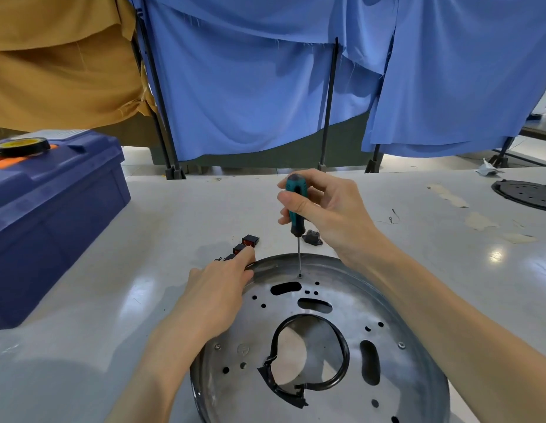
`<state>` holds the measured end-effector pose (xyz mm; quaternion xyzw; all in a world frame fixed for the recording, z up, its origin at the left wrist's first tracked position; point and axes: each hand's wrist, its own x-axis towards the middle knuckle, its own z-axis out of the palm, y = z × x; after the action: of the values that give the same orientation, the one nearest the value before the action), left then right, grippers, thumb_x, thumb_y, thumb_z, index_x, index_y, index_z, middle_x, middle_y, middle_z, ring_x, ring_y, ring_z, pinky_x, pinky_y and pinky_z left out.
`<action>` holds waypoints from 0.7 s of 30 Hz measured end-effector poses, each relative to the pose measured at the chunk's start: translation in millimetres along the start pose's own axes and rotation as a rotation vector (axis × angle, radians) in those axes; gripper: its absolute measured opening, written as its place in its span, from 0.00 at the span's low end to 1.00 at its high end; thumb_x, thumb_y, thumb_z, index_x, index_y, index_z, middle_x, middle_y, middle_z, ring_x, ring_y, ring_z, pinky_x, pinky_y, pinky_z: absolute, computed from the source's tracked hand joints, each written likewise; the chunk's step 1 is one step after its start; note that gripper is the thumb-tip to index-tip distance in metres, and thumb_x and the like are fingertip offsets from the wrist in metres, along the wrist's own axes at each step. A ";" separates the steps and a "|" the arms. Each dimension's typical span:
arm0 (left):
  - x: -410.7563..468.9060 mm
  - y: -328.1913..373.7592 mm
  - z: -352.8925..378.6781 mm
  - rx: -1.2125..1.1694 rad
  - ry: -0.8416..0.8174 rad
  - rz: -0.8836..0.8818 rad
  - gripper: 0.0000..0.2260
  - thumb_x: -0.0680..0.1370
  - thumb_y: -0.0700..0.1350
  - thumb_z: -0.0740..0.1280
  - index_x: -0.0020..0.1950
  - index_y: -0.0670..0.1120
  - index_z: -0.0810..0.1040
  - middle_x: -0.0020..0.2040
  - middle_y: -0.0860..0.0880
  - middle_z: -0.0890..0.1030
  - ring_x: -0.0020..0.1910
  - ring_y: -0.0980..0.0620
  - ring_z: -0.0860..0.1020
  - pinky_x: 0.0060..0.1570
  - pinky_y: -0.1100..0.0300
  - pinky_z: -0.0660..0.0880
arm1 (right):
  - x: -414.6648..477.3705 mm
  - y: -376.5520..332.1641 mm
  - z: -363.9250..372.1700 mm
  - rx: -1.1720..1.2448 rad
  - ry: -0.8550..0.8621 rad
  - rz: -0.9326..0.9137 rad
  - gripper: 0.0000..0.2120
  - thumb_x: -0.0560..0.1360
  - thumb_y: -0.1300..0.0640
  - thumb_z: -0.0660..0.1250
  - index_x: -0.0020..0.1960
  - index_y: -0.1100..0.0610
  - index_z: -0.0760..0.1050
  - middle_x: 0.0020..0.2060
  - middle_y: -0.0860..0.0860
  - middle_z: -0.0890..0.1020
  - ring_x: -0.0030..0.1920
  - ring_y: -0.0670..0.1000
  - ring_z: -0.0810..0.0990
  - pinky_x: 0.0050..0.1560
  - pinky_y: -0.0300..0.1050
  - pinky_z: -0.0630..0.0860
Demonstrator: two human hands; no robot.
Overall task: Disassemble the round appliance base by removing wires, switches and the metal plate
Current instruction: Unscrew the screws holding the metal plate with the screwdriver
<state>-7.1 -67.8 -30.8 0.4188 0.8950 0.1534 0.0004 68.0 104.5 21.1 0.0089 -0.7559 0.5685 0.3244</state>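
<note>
Right hand (326, 209) has its fingers curled round the teal screwdriver (297, 222), shaft upright, tip down on a screw (300, 275) at the far edge of the round metal plate (265, 331). Left hand (216, 294) lies flat, fingers straight and together, pressing the plate's rim. Just past those fingertips, black switches (249, 240) sit loose on the tabletop (174, 215); a blue toolbox (52, 209) stands well to their left.

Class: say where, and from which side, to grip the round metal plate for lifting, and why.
Likely the near-left rim of the metal plate, hooked from outside: it lies flat on the table, so only the upturned rim offers a lip; the left hand and screwdriver occupy the far edge.
</note>
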 end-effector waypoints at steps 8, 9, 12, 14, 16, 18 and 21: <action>-7.2 -6.2 -4.8 0.003 0.011 -0.017 0.05 0.84 0.43 0.51 0.54 0.52 0.65 0.35 0.51 0.75 0.36 0.46 0.70 0.54 0.55 0.65 | 1.3 3.5 -15.7 0.079 -0.071 0.044 0.10 0.75 0.60 0.70 0.55 0.59 0.79 0.39 0.53 0.83 0.41 0.57 0.86 0.49 0.51 0.83; -7.5 -6.9 -6.0 -0.004 0.001 -0.016 0.05 0.84 0.44 0.51 0.53 0.52 0.64 0.36 0.50 0.75 0.37 0.46 0.71 0.53 0.55 0.64 | 1.4 4.2 -13.9 0.097 -0.082 0.041 0.09 0.75 0.60 0.70 0.55 0.59 0.79 0.39 0.53 0.83 0.41 0.57 0.86 0.49 0.52 0.83; -6.7 -5.4 -10.1 0.014 -0.054 -0.001 0.04 0.84 0.46 0.51 0.53 0.52 0.64 0.38 0.49 0.77 0.41 0.46 0.74 0.53 0.54 0.64 | 2.4 5.6 -2.4 0.109 -0.147 0.017 0.09 0.74 0.57 0.70 0.54 0.57 0.79 0.39 0.52 0.82 0.41 0.57 0.85 0.51 0.54 0.82; -3.9 -5.2 -13.6 0.043 -0.102 -0.004 0.04 0.84 0.48 0.52 0.54 0.52 0.66 0.41 0.50 0.77 0.44 0.46 0.75 0.51 0.53 0.63 | 2.8 6.1 0.5 0.140 -0.187 0.029 0.12 0.72 0.54 0.69 0.54 0.57 0.79 0.40 0.52 0.82 0.41 0.56 0.85 0.51 0.52 0.82; 1.1 -4.6 -20.0 0.026 -0.100 -0.018 0.08 0.82 0.53 0.55 0.59 0.54 0.68 0.44 0.54 0.77 0.47 0.49 0.74 0.53 0.52 0.65 | 3.3 8.3 -3.7 0.243 -0.194 0.063 0.13 0.72 0.56 0.67 0.54 0.61 0.79 0.40 0.55 0.81 0.40 0.56 0.84 0.51 0.51 0.81; 7.5 2.2 -30.0 -0.188 0.024 0.031 0.16 0.80 0.57 0.58 0.68 0.58 0.67 0.48 0.58 0.77 0.52 0.53 0.75 0.58 0.54 0.70 | 2.9 10.6 -9.4 0.350 -0.211 0.086 0.12 0.75 0.59 0.65 0.54 0.65 0.77 0.38 0.56 0.80 0.39 0.56 0.82 0.52 0.54 0.80; 17.5 25.6 -49.5 -0.643 0.208 0.223 0.21 0.79 0.55 0.57 0.73 0.62 0.61 0.55 0.66 0.77 0.57 0.66 0.75 0.50 0.75 0.70 | 1.8 12.0 -9.5 0.448 -0.281 0.111 0.11 0.77 0.60 0.62 0.55 0.65 0.77 0.38 0.57 0.79 0.38 0.55 0.78 0.49 0.50 0.78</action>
<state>-5.7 -52.9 25.6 0.4745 0.7450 0.4682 0.0243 66.5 117.6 13.0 0.1178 -0.6481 0.7319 0.1745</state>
